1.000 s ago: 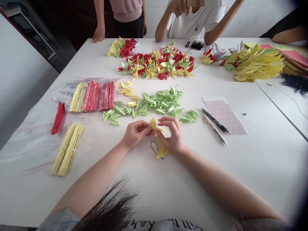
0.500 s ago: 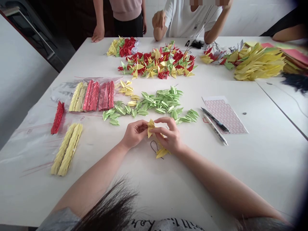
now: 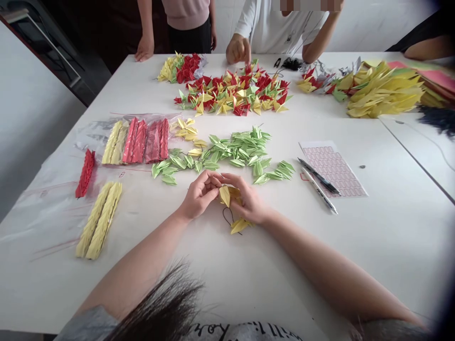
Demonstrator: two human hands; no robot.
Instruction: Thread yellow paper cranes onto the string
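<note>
Close together in front of me, both hands are at a small yellow folded paper crane (image 3: 224, 195). My left hand (image 3: 199, 196) is closed, thumb and fingers pinched at the crane's upper left edge. Curled round its right side is my right hand (image 3: 251, 202), with more yellow paper partly hidden behind its fingers. A thin dark cord (image 3: 226, 216) loops out below the hands. It leads to yellow folded pieces (image 3: 239, 226) lying on the table under my right hand.
Strung green folded pieces (image 3: 245, 147) lie just beyond my hands. Wrapped paper bundles (image 3: 135, 141) are at left; a pen (image 3: 320, 176) and label sheet (image 3: 336, 166) at right. Across the white table (image 3: 227, 289), a co-worker's hand (image 3: 239, 50) is at a pile of cranes (image 3: 234, 94).
My right fingers have shifted from pinching the crane to reaching over its top towards my left fingers. The crane now hangs lower. Across the table, a co-worker's hand has come down to the crane pile.
</note>
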